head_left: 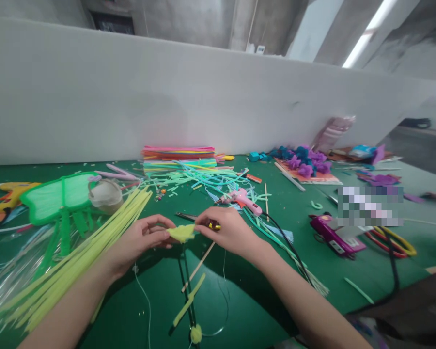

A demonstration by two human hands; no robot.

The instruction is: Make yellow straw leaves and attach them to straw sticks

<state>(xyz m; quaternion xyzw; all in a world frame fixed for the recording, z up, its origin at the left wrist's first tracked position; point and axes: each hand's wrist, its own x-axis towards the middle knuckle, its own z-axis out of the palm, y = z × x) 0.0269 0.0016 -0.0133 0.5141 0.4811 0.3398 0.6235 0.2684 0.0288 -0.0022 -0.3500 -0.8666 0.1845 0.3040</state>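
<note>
Yellow fuzz fills your fingertips: you pinch a small yellow fuzzy piece between both hands, raised just above the green tabletop at its middle. Your left hand grasps the left end between thumb and fingers; your right hand nips the right end with thumb and forefinger.

Scissors lie partly hidden behind your right hand. Below your hands, a thin wooden stick slants on the tabletop, and closer to the near edge you have a loose yellow strip and a small yellow ball. Just beyond your right hand rests a pink glue gun among pale green and blue strips. Under and beside your left forearm, a bundle of long yellow strips runs slantwise towards the tabletop's near left corner.

Farther left you have a green wing-shaped piece, with a yellow glue gun towards the left edge. Along the far edge sit a stack of coloured strips and, farther right, purple and blue fuzzy shapes. Off to your right lies a magenta device.
</note>
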